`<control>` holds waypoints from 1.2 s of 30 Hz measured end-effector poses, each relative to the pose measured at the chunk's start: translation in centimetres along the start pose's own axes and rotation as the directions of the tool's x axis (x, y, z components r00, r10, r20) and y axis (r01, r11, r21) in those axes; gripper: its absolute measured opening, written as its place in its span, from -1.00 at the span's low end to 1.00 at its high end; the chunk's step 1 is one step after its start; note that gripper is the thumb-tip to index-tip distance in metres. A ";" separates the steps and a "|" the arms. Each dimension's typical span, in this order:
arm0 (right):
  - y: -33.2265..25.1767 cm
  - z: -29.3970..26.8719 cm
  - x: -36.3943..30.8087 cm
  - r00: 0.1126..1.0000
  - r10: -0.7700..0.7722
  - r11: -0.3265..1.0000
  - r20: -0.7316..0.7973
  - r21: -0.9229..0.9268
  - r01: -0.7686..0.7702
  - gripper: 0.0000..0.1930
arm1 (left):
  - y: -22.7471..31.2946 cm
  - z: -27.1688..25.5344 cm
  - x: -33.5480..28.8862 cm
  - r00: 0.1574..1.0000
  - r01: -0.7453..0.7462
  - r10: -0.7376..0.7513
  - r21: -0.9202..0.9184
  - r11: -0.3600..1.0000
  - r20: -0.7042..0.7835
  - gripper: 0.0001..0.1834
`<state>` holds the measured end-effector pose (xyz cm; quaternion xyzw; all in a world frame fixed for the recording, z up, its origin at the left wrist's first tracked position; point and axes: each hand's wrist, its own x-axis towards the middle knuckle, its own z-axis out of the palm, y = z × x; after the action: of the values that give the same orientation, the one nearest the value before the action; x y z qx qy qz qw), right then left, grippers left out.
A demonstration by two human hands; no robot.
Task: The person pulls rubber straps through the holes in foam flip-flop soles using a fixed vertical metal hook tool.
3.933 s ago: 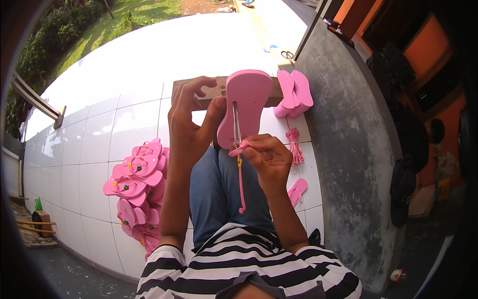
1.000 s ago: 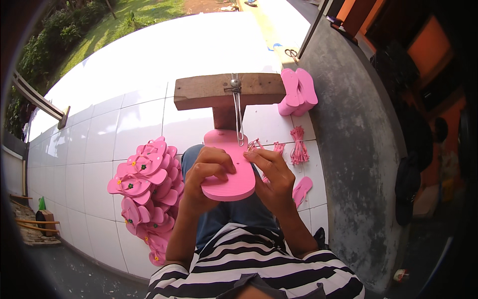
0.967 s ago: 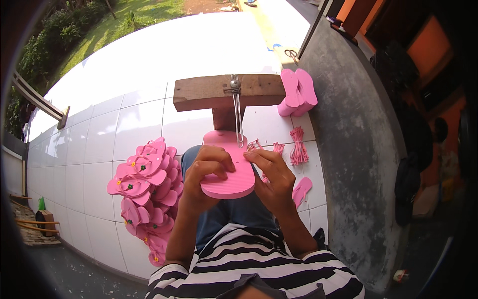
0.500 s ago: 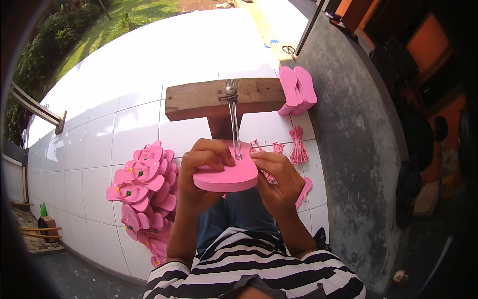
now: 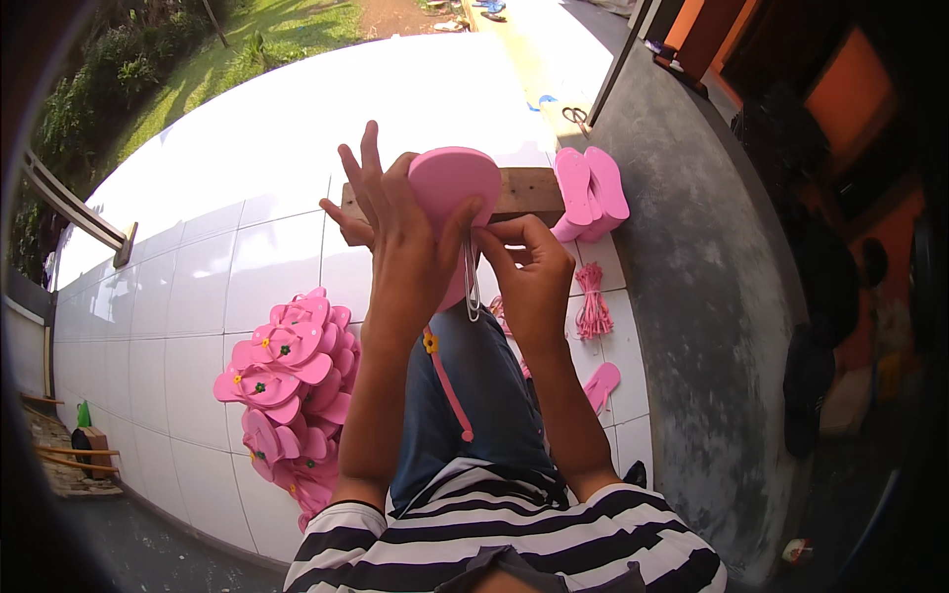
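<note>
"One strap dangling nearest?"
"Below the left hand, whose thumb and fingers clamp the pink sole. Right hand pinched just beside it; contents hidden."
"What changed?"
"Sole's tipped up now, probably easing finger access."

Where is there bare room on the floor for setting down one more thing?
Two free patches: the white tiles left of the sandal pile, and the grey strip right of the stacked soles and strap bundle. It is crowded at the wooden block, where the left hand holds a pink sole and the right hand is close.
</note>
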<state>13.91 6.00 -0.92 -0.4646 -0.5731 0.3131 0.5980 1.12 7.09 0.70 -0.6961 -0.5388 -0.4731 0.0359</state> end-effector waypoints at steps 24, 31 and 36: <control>4.5 -7.2 -14.2 0.823 0.521 0.766 0.226 0.303 -0.568 -0.77 | 0.0 -2.2 -15.0 0.901 -0.372 0.378 -0.070 0.926 0.213 -0.73; 2.2 -1.8 -11.1 0.967 0.236 0.895 -0.096 0.409 -0.178 -0.81 | 2.4 1.6 -14.4 0.991 -0.124 0.120 -0.082 0.989 -0.057 -0.73; 1.2 -1.7 -9.3 0.995 -0.031 0.979 0.090 0.202 0.012 -0.81 | 1.1 0.3 -13.3 0.994 -0.101 0.093 -0.126 0.987 -0.065 -0.77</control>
<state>14.38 -2.35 -5.56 -0.3805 -0.5706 0.3843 0.6180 2.57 -2.72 -8.27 -0.7082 -0.4711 -0.5250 0.0295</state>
